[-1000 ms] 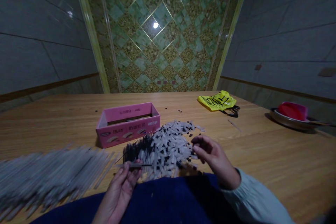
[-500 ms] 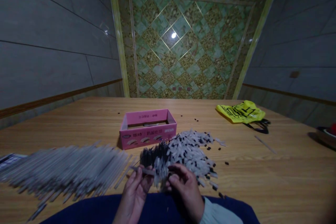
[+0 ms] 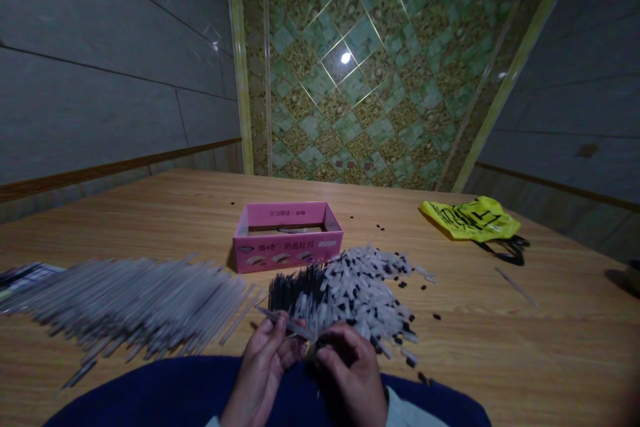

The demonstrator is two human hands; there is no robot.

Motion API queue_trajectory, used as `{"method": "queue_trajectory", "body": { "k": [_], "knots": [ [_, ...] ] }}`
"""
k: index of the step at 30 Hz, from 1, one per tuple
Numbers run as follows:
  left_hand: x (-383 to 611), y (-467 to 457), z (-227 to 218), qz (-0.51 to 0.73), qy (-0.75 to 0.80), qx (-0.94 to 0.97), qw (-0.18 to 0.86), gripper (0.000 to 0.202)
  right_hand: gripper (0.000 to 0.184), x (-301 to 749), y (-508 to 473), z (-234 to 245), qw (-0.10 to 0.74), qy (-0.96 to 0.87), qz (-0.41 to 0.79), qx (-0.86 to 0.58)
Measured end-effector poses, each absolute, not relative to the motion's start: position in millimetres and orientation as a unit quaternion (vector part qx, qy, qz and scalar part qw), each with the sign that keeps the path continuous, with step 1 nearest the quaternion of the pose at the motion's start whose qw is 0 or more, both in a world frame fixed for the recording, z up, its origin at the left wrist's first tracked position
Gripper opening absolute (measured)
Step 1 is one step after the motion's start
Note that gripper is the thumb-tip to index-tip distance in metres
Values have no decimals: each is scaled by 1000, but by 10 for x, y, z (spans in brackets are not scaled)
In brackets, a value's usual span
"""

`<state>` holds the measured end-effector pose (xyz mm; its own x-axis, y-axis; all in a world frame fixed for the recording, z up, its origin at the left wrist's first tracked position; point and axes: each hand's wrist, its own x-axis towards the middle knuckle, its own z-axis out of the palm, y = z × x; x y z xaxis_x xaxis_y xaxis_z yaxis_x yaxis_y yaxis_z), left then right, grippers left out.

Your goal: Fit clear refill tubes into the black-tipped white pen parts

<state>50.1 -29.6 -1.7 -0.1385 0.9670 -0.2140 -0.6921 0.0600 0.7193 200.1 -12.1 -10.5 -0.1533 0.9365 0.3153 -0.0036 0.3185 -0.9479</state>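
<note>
In my left hand a thin greyish tube is pinched between thumb and fingers, its right end pointing at the other hand. My right hand has its thumb and fingertips closed at that end; a small dark thing seems to be between them, too dim to name. Just beyond the hands is a heap of short whitish pieces mixed with small black bits. Thin black rods lie against the heap's left side. A wide pile of long clear tubes lies to the left.
An open pink box stands behind the rods. A yellow bag with black straps lies at the right. One loose stick rests on the wooden table. A printed packet shows at the far left, and a dark object at the right edge.
The view has tilted and shifted slightly. The left hand has moved a little right, bringing the tube's end closer to the right hand's fingertips. The tube now slopes more downward.
</note>
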Motion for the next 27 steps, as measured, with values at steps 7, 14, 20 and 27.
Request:
{"method": "queue_trajectory", "body": {
  "k": [7, 14, 20, 27],
  "knots": [
    [518, -280, -65, 652, 385, 196, 623, 31, 6, 2056, -129, -34, 528, -650, 369, -403],
    [523, -299, -51, 652, 393, 216, 611, 32, 7, 2060, -126, -52, 527, -653, 366, -402],
    [522, -300, -47, 651, 402, 230, 601, 32, 10, 2074, -127, -43, 517, -669, 357, -397],
    [513, -286, -68, 657, 412, 221, 591, 33, 6, 2076, -119, -22, 517, -678, 352, -387]
  ]
}}
